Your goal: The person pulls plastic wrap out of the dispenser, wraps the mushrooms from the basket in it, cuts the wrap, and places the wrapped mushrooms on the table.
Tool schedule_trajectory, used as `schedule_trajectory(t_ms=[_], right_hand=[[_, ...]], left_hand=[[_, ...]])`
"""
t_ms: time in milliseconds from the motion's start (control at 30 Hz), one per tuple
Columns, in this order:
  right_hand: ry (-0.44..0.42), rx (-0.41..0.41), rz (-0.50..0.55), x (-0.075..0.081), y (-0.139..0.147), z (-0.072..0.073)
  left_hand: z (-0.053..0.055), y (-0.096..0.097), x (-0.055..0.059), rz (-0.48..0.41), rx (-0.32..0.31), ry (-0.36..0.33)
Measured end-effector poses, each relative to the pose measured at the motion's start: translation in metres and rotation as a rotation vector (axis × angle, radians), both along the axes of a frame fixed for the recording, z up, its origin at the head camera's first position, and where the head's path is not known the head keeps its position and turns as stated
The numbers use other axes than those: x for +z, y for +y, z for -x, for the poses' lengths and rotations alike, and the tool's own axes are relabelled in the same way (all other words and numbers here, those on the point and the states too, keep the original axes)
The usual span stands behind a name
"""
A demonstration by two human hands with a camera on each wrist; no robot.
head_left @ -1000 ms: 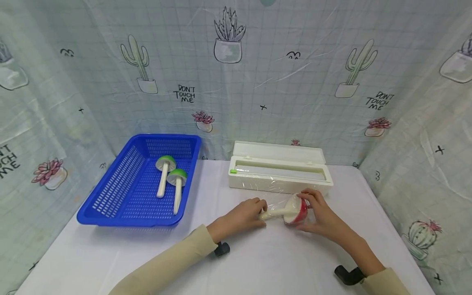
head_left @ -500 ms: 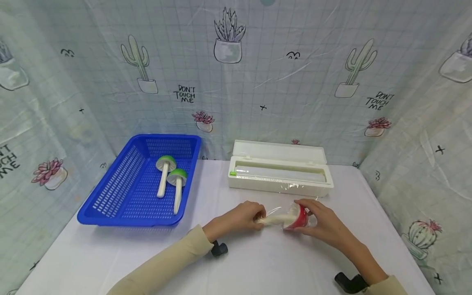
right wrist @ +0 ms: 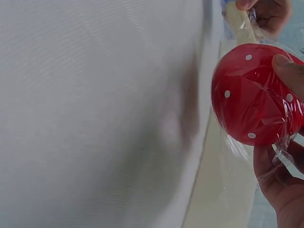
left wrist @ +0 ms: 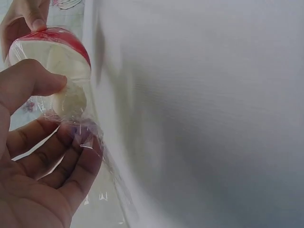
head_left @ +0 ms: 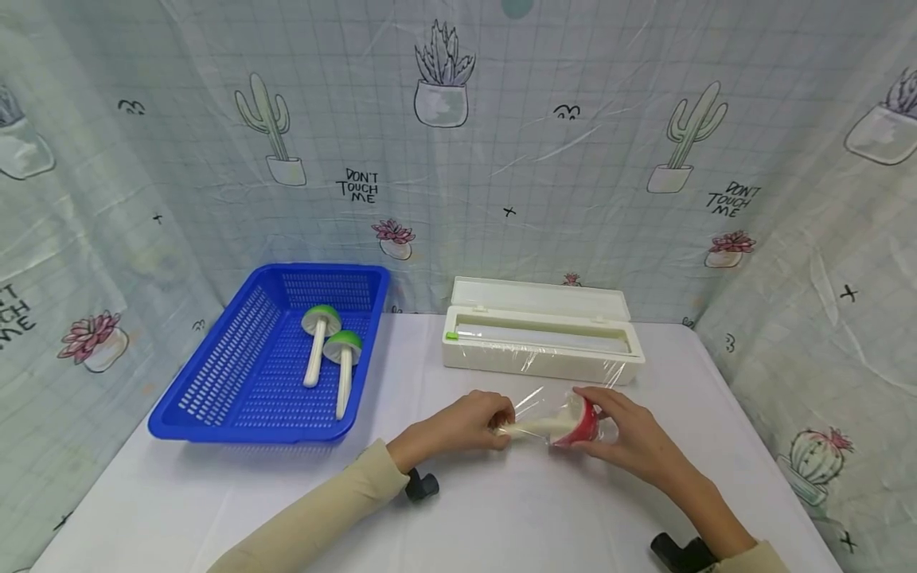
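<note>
A toy mushroom with a red, white-dotted cap [right wrist: 251, 95] and a cream stem [head_left: 533, 427] is held sideways between the hands. Clear plastic film [head_left: 530, 404] covers it and stretches back toward the white box. At the stem's end, my left hand [head_left: 466, 423] pinches stem and film between thumb and fingers; the left wrist view shows the thumb on the stem [left wrist: 71, 102]. My right hand [head_left: 637, 438] grips the cap from the right, thumb on one side and fingers on the other, with crinkled film under them. Part of the stem's end is hidden by the left hand.
Behind the hands stands a white cling-film box [head_left: 537, 363], lid raised, with a roll inside and a green slider [head_left: 451, 336]. A blue basket [head_left: 215, 366] at left contains two green-capped toy mushrooms [head_left: 321, 320]. A patterned curtain [head_left: 444, 183] surrounds the white table.
Both hands have drawn the mushroom slightly toward me, away from the box. Its cap has turned, showing more red and less pale underside. Over the last half second the hands barely move.
</note>
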State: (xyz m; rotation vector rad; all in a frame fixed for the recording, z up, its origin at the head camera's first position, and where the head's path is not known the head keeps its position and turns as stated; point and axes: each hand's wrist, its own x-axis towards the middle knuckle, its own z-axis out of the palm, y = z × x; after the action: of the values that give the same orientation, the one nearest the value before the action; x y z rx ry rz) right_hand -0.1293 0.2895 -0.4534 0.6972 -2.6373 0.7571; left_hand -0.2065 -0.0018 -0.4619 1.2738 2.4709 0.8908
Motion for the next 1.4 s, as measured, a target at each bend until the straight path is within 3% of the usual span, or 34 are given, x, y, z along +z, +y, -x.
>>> schedule_trajectory(t_ms=[300, 500, 900, 1167, 1400], right_hand=[[0.050, -0.048, -0.014, 0.038, 0.001, -0.014], [0.117, -0.037, -0.026, 0.059, 0.000, -0.020], [0.157, -0.006, -0.036, 0.080, -0.004, -0.025], [0.193, 0.015, -0.021, 0.091, -0.004, -0.029], [0.263, 0.048, -0.014, 0.102, -0.002, -0.023]], left_hand=[[-0.013, -0.003, 0.036, -0.109, 0.002, 0.036], [-0.020, -0.006, 0.053, -0.172, 0.008, 0.056], [-0.026, -0.010, 0.065, -0.228, 0.010, 0.057], [-0.027, -0.012, 0.075, -0.288, 0.004, 0.100], [-0.025, -0.012, 0.084, -0.377, 0.010, 0.140]])
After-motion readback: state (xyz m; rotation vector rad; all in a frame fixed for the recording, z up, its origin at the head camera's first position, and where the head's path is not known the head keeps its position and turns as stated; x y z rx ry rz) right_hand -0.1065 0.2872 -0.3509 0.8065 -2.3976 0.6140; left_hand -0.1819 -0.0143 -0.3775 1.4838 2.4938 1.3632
